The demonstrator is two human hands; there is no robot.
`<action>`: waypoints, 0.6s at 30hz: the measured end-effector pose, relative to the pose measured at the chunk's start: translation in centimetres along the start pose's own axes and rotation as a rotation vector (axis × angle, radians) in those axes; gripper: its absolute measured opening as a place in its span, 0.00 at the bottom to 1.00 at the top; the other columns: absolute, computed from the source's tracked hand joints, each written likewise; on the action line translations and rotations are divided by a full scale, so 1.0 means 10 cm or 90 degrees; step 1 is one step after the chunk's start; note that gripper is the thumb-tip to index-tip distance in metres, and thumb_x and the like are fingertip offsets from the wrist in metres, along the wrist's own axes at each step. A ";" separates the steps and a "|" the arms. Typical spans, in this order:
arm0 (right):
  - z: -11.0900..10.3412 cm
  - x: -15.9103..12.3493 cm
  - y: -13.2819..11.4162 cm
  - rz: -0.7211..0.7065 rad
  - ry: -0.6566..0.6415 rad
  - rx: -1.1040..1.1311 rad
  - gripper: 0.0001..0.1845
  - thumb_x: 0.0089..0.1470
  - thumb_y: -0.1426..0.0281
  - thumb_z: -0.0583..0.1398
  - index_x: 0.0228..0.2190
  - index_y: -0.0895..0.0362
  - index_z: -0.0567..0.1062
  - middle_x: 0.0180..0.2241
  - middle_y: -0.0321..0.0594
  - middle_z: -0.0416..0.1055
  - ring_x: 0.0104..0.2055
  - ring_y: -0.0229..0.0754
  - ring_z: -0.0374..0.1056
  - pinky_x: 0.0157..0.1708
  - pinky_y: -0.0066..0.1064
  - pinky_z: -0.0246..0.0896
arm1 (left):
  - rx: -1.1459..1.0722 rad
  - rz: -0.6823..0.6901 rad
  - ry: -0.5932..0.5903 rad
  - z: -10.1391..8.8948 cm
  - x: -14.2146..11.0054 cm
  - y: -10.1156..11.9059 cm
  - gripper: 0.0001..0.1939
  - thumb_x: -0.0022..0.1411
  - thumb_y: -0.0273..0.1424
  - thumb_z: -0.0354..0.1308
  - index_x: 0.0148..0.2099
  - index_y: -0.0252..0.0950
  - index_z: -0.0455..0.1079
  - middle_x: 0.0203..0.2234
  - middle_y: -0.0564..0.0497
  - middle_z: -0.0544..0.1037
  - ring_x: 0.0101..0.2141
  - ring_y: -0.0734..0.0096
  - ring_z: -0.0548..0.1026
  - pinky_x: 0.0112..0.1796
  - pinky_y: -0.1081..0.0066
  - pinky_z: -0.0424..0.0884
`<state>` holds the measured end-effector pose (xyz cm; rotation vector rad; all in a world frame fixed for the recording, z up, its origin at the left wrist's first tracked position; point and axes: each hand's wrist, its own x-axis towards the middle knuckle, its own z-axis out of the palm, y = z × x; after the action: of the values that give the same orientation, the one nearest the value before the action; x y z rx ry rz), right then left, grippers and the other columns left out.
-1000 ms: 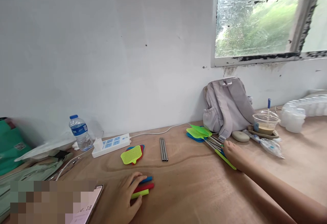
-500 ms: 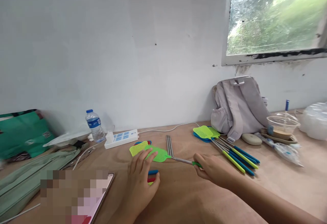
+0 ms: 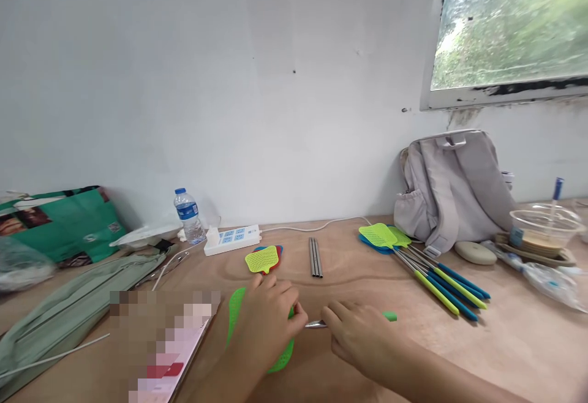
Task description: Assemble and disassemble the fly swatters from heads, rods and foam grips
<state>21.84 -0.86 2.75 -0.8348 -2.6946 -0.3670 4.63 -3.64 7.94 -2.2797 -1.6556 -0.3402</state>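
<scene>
Left hand (image 3: 271,314) is gripping a green perforated plastic swatter (image 3: 282,359) at its neck, right hand (image 3: 356,329) its silvery metal shaft (image 3: 316,324). Grey metal tubes (image 3: 315,258) are lying beyond the swatter.

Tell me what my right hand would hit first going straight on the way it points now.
Your right hand would probably meet your left hand first; the metal shaft of the green swatter shows in the gap between them. Exact depth is hard to judge.
</scene>
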 end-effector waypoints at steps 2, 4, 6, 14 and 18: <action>-0.05 0.00 -0.09 0.034 -0.019 0.058 0.07 0.47 0.77 0.51 0.31 0.57 0.65 0.30 0.40 0.70 0.28 0.43 0.66 0.21 0.30 0.49 | -0.018 -0.013 -0.033 0.01 0.02 0.10 0.09 0.54 0.26 0.49 0.23 0.37 0.65 0.22 0.51 0.73 0.29 0.64 0.68 0.32 0.63 0.59; -0.09 -0.02 -0.11 0.062 -0.049 0.122 0.08 0.47 0.76 0.51 0.32 0.56 0.66 0.31 0.39 0.71 0.28 0.42 0.66 0.22 0.30 0.49 | -0.046 -0.008 -0.064 0.05 0.00 0.19 0.11 0.56 0.27 0.46 0.24 0.37 0.65 0.23 0.51 0.72 0.28 0.64 0.68 0.31 0.63 0.59; -0.12 -0.05 -0.07 0.076 -0.075 0.162 0.06 0.48 0.74 0.51 0.30 0.56 0.66 0.29 0.37 0.72 0.26 0.41 0.66 0.22 0.29 0.48 | -0.088 0.012 -0.085 0.12 -0.05 0.25 0.14 0.60 0.26 0.41 0.26 0.37 0.64 0.26 0.50 0.72 0.29 0.65 0.68 0.32 0.63 0.60; -0.21 -0.12 0.20 -0.037 -0.114 0.227 0.09 0.58 0.65 0.50 0.30 0.54 0.67 0.28 0.32 0.73 0.26 0.37 0.67 0.22 0.27 0.44 | -0.198 0.046 -0.196 0.22 -0.12 0.33 0.09 0.45 0.34 0.57 0.30 0.36 0.65 0.31 0.49 0.71 0.35 0.62 0.65 0.40 0.62 0.60; -0.23 -0.14 0.25 -0.137 -0.090 0.192 0.13 0.60 0.65 0.48 0.28 0.55 0.66 0.27 0.32 0.72 0.26 0.35 0.66 0.22 0.28 0.44 | -0.201 0.045 -0.309 0.26 -0.12 0.32 0.13 0.48 0.40 0.56 0.32 0.35 0.69 0.33 0.48 0.73 0.36 0.60 0.67 0.40 0.62 0.61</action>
<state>24.85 -0.29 4.76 -0.5026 -2.8788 0.0570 7.38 -4.64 4.77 -2.8201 -1.8384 -0.0267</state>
